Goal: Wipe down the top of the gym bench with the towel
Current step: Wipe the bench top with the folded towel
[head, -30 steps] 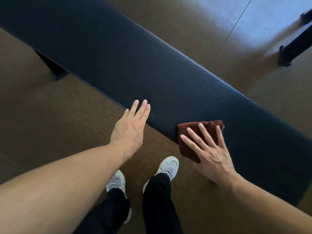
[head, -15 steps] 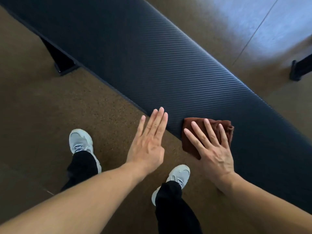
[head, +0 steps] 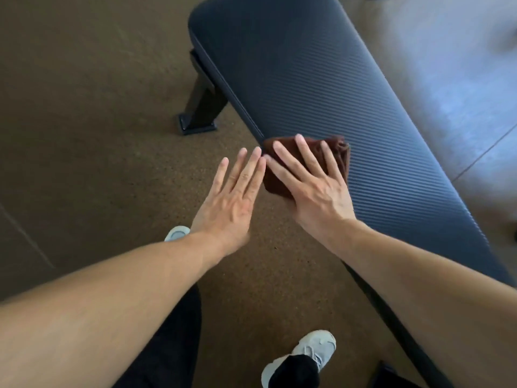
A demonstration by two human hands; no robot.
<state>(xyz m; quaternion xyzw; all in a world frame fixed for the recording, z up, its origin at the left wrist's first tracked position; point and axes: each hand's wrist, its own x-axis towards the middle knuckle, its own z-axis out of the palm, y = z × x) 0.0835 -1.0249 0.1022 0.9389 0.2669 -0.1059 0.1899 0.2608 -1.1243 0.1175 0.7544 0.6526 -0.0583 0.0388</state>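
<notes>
Soft folded brown towel (head: 334, 152) on the ribbed black padded worktop's (head: 307, 79) near edge — right hand (head: 316, 189) flat on it, not gripping; left hand (head: 232, 200) beside, spread, empty.

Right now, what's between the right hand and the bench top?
In the head view, the brown towel lies flat under the right hand, pressed onto the bench top at its near edge.

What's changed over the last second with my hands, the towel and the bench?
The right hand has slid the brown towel along the near edge of the bench toward its rounded end, which has come into view. The left hand has moved with it, and its fingertips now nearly meet the right hand's. The feet have stepped along too. Unchanged: right palm flat on the towel, left hand open and empty.
</notes>
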